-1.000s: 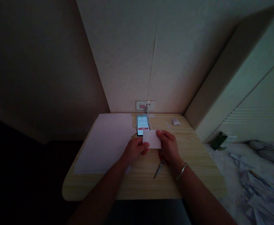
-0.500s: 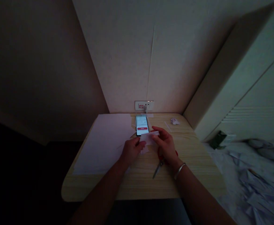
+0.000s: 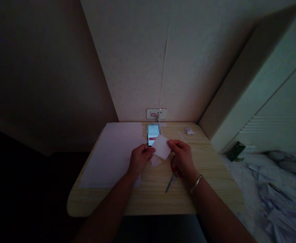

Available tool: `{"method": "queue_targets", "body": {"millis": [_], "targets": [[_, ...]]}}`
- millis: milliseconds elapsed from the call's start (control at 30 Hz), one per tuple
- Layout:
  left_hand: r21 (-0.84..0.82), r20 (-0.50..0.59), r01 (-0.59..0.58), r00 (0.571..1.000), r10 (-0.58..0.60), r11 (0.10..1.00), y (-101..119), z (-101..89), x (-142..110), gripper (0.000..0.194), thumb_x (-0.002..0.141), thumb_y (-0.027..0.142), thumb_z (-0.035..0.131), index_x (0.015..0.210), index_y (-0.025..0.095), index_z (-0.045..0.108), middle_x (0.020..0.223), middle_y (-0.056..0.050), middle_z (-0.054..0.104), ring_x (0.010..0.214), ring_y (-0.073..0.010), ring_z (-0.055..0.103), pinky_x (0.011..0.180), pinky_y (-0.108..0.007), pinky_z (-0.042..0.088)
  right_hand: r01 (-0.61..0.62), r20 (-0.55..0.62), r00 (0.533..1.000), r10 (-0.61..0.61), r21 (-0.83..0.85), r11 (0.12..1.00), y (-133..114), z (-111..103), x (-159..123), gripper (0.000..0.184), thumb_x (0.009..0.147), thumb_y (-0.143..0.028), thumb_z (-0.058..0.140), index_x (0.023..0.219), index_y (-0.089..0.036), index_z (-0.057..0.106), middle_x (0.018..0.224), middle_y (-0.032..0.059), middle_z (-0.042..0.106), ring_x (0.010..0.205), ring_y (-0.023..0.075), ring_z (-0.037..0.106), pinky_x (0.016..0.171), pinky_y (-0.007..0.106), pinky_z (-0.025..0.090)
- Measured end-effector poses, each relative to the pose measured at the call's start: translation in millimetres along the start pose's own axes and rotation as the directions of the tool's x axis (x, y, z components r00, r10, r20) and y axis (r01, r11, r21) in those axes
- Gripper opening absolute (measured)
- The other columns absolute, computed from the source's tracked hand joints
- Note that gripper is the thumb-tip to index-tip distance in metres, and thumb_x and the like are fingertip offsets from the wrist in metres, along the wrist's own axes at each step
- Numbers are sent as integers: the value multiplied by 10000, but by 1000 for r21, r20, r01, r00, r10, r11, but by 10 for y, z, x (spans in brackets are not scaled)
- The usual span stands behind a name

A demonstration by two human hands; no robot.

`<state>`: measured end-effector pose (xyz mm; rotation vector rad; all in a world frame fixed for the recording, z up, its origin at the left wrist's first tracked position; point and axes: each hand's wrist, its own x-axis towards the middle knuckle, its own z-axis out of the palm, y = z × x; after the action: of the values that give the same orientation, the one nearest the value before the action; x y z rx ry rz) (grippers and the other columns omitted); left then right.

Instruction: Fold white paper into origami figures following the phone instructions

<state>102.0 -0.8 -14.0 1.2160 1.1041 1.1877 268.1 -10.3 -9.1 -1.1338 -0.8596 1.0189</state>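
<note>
A small white piece of paper (image 3: 162, 147) is held up between my hands, its face tilted toward me. My left hand (image 3: 139, 158) pinches its lower left corner. At the upper right corner, my right hand (image 3: 182, 153) grips it between thumb and fingers. Behind the paper lies a lit phone (image 3: 153, 131), its lower part partly covered. Scissors (image 3: 173, 178) with red handles rest on the table under my right hand, which hides part of them. Below the held paper, a small paper scrap (image 3: 155, 161) lies on the wood.
A large sheet of white paper (image 3: 114, 152) covers the left of the wooden table (image 3: 163, 204). Crumpled paper (image 3: 189, 131) and a thin strip (image 3: 181, 136) lie at the back right. A wall socket (image 3: 156, 113) with a plug sits behind. Papers (image 3: 284, 216) litter the surface at right.
The paper was seen nearly edge-on and looked folded; now it is turned to show a flat square face. My right hand has shifted from beneath it to its upper right corner.
</note>
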Motion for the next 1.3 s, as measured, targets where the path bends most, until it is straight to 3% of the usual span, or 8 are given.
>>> {"method": "queue_targets", "body": {"millis": [133,433,633,833,1033,1200,1300], "targets": [[-11,-15,0,1000,0,1000,-2,-18,18,295,648,376,703,549,161,528,434,54,507,401,-61,398,432,-193,299,-31,24,999,31,30,999,66,-25,29,209,639,-376,756,690,-178,709,627,-1,651,567,123,535,575,257,423],[-59,-14,-40,999,40,997,18,-24,24,226,723,359,634,651,149,595,544,19,591,493,-90,512,522,-213,407,-63,74,996,55,107,992,96,-33,38,195,650,-371,752,684,-188,697,624,-5,640,564,122,532,565,252,417],[-83,-85,-75,994,68,994,7,-31,22,255,735,380,637,641,150,580,537,28,567,485,-75,481,506,-199,389,-20,12,1000,21,-63,998,42,-23,24,217,647,-378,747,659,-170,688,566,-18,584,511,101,454,506,237,351],[-42,79,35,996,-32,998,28,-21,11,336,672,444,689,749,120,649,603,-18,631,481,-104,530,487,-224,412,25,23,999,-23,-84,996,13,15,-19,203,664,-371,728,666,-172,687,552,-27,572,512,96,434,511,235,340],[-42,80,9,997,-6,999,-19,-20,10,295,719,410,661,734,116,667,588,-18,618,502,-103,512,493,-223,394,8,99,995,-1,-67,998,15,62,-44,195,661,-365,733,677,-174,698,570,-19,593,524,100,436,529,243,348],[-141,21,-21,999,24,990,-19,-50,8,271,740,369,640,608,133,627,533,2,590,491,-89,497,504,-215,376,0,53,999,3,-59,998,21,29,-16,205,649,-375,737,664,-176,691,559,-26,580,518,98,434,523,244,338],[-251,-126,-59,992,28,966,9,-113,38,237,739,352,628,627,143,634,563,2,605,503,-91,512,501,-217,378,14,-50,999,-16,-41,999,22,-74,47,225,657,-394,730,670,-176,676,530,-39,531,498,94,412,490,240,311]]}}
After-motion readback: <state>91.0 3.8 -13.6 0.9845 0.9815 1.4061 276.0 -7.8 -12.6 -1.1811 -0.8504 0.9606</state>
